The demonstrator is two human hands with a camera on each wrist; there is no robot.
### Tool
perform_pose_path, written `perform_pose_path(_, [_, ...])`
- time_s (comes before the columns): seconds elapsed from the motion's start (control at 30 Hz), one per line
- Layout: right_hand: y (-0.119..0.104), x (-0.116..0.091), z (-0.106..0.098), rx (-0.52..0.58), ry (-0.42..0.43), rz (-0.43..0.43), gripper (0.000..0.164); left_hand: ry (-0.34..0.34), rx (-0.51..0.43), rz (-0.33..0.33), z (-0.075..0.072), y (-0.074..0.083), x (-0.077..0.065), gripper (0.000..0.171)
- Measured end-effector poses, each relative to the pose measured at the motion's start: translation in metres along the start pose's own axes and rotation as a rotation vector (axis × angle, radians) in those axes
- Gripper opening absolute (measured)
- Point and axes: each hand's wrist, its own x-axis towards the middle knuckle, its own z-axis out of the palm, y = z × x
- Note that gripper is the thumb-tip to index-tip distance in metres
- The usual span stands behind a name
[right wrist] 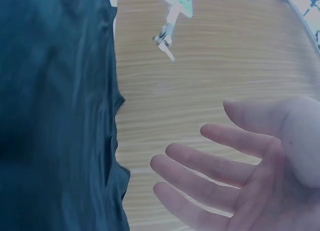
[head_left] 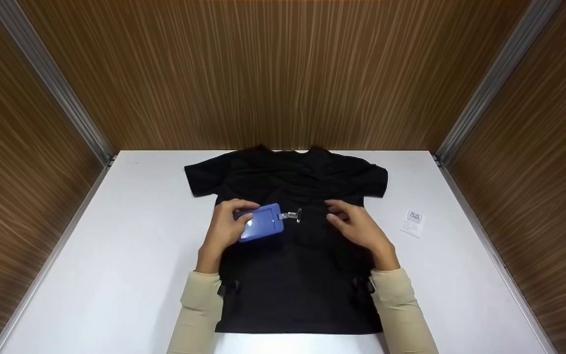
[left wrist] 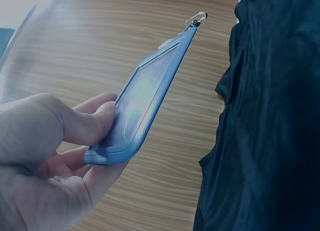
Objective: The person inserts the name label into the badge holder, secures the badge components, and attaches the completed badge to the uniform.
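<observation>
My left hand (head_left: pixel 226 223) pinches a blue badge holder (head_left: pixel 263 223) by one end, thumb on its clear window and fingers behind. In the left wrist view the holder (left wrist: pixel 142 98) is tilted, its clip end pointing away from the palm. A metal clip (head_left: pixel 293 215) on a short clear strap sticks out toward the right hand. My right hand (head_left: pixel 356 226) is held over the black T-shirt (head_left: pixel 302 280), apart from the clip. Its fingers (right wrist: pixel 200 181) are relaxed and spread, with nothing between them. The T-shirt lies spread flat beneath both hands, collar at the far side.
A small white printed card (head_left: pixel 412 223) lies on the white table (head_left: pixel 130 246) to the right of the shirt. Wood-grain panels (head_left: pixel 273 73) stand at the back and on both sides, with metal rails (head_left: pixel 499 78) at the corners.
</observation>
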Motion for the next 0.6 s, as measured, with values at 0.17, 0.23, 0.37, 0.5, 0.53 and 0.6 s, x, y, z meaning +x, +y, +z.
perform_pose_path(0.17, [-0.015, 0.000, 0.001, 0.077, -0.014, -0.036, 0.036, -0.024, 0.022, 0.036, 0.004, 0.001, 0.001, 0.026])
perform_pose_path(0.23, [-0.020, -0.002, 0.001, 0.104, -0.003, -0.040, 0.035, -0.032, 0.018, 0.056, 0.007, 0.002, 0.001, 0.027])
perform_pose_path(0.37, [-0.024, -0.004, 0.006, 0.125, 0.042, -0.039, 0.032, -0.041, 0.001, 0.078, 0.013, 0.005, 0.000, 0.027])
perform_pose_path(0.5, [-0.025, -0.005, 0.017, 0.132, 0.068, -0.048, 0.032, -0.057, -0.012, 0.079, 0.020, 0.007, -0.002, 0.027])
perform_pose_path(0.53, [-0.025, -0.005, 0.021, 0.132, 0.073, -0.057, 0.032, -0.064, -0.013, 0.081, 0.021, 0.007, -0.003, 0.026])
perform_pose_path(0.6, [-0.025, -0.005, 0.027, 0.130, 0.085, -0.076, 0.033, -0.075, -0.010, 0.089, 0.024, 0.008, -0.004, 0.026])
